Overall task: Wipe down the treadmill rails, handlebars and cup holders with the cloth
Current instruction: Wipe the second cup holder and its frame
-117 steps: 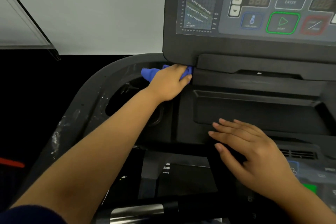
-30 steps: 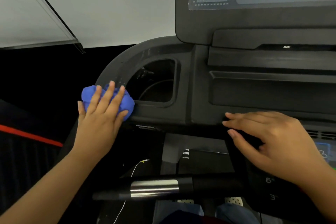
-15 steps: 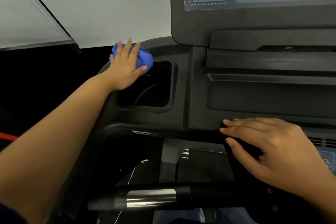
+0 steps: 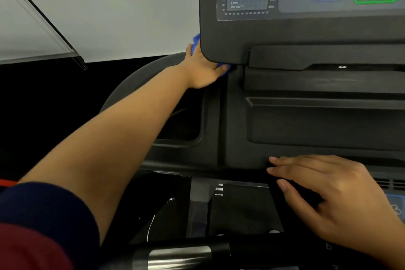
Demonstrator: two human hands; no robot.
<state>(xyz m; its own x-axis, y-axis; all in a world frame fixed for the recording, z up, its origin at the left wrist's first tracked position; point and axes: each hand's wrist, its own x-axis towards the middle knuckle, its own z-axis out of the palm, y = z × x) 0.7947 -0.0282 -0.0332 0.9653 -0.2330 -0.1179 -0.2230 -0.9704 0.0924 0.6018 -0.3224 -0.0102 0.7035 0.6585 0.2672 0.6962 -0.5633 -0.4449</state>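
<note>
Blue cloth (image 4: 196,40) behind console corner (image 4: 219,50)

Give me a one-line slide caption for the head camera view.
Left hand pushes blue cloth behind console corner; right hand rests on its lower edge.

Dim, even indoor light leaves the black console (image 4: 306,129) murky and low in contrast, the pale wall (image 4: 114,6) brightest, soft glare on the chrome grip (image 4: 179,256), with wide-angle bending and slight blur throughout.
</note>
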